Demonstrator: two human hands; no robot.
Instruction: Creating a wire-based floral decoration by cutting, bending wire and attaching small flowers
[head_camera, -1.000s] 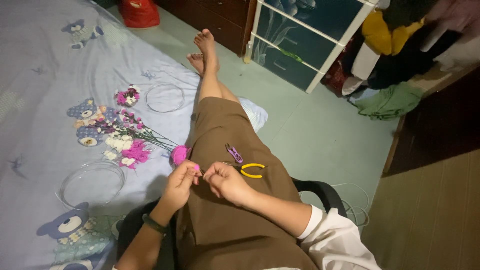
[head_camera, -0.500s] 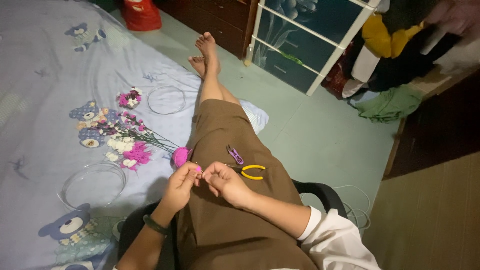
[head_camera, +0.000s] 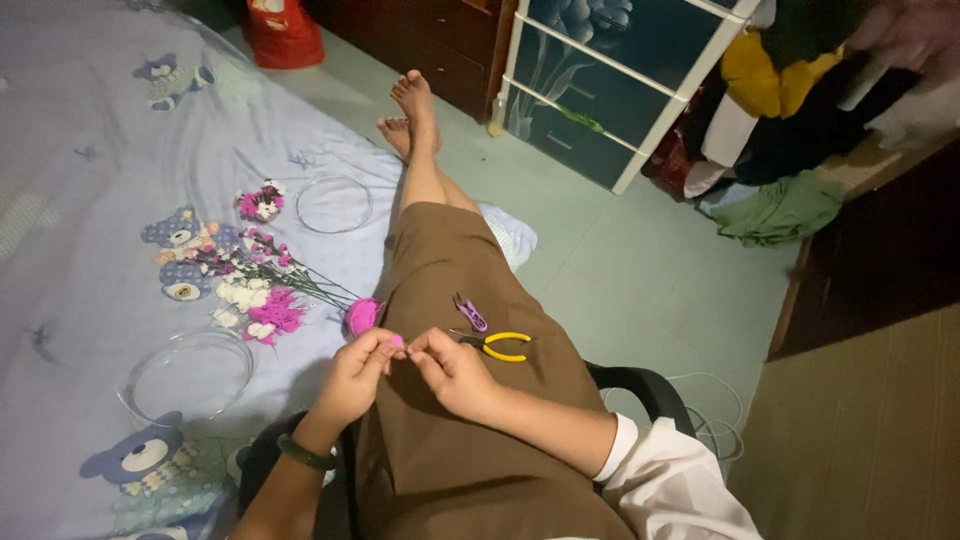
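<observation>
Pink bead-like piece (head_camera: 397, 342), small, pinched between the fingertips of the left hand (head_camera: 355, 378) and met from the other side by the fingertips of the right hand (head_camera: 452, 370); both hands are drawn narrow around it, held just above the lap of the brown trousers (head_camera: 450, 270). Left wrist carries a dark green bangle (head_camera: 305, 455); right arm ends in a white rolled sleeve (head_camera: 670, 485). On the right thigh, just beyond the right hand: yellow-handled pliers (head_camera: 500, 346), and beside them a small purple snipper (head_camera: 470, 314); whether the two touch cannot be told. Beside the left thigh, resting on the bedsheet: a round magenta spool (head_camera: 361, 316). On the pale blue bear-print bedsheet (head_camera: 90, 120), left of the legs: a loose heap of pink, purple and white artificial flowers on thin green stems (head_camera: 255, 285); a separate small pink flower cluster (head_camera: 259, 202); a thin wire hoop (head_camera: 334, 204) near the knee; a larger clear hoop (head_camera: 188, 376) near the left forearm. Bare feet (head_camera: 412, 112) stretched towards a blue drawer unit with white frame (head_camera: 620, 70). Black chair armrest (head_camera: 640, 385) at the right hip.
</observation>
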